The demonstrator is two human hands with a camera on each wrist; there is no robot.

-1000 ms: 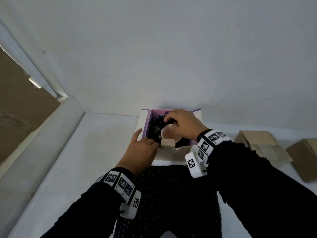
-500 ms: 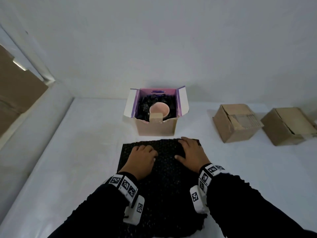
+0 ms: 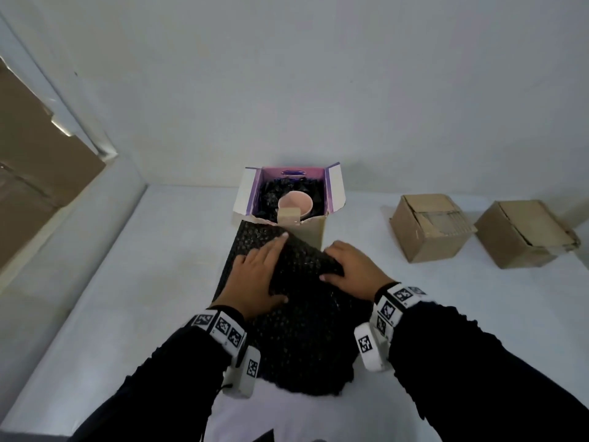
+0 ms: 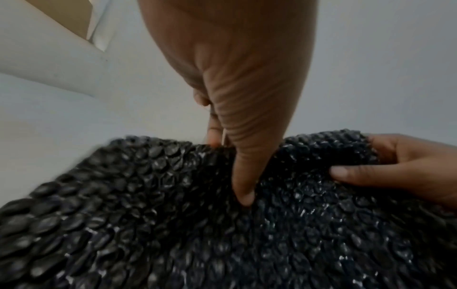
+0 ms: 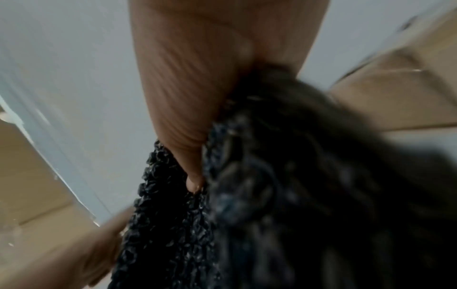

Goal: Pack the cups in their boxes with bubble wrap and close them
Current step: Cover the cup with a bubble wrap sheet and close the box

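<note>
Bare packing room: white table [image 3: 127,282], cardboard boxes [image 3: 427,228].

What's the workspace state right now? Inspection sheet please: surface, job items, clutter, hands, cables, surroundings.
Surface: white table, bare where visible.
Job's things: pink cup sits in the open purple-lined box amid dark wrap; black bubble wrap sheet lies in front of it, far edge lifted.
Clutter: two brown cardboard boxes at the right.
Grippers: left hand grips the sheet, thumb on top; right hand grips its right edge.
Cables: nothing seen.
Surroundings: white wall; brown panel at the left.
</note>
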